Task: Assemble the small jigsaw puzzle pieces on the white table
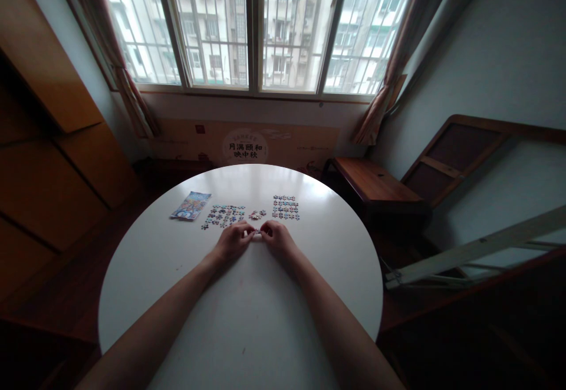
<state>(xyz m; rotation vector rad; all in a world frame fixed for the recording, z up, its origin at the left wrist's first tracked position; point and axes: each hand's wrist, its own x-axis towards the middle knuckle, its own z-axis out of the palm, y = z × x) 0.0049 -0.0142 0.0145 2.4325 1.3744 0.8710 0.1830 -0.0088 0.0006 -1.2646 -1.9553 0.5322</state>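
My left hand (233,241) and my right hand (276,239) rest on the round white table (177,272), fingertips meeting in a pinch over a small jigsaw piece (257,234) between them. Just beyond the fingers lies a small cluster of loose puzzle pieces (257,215). To its left spreads a scatter of several pieces (223,215). To its right sits a joined block of pieces (285,207). A colourful picture card (191,205) lies at the far left of the row.
A window with bars fills the far wall, curtains at both sides. A dark wooden side table (374,181) stands right of the round table. Wooden cabinets line the left. A framed board and a pale slanted beam (477,245) lean at the right.
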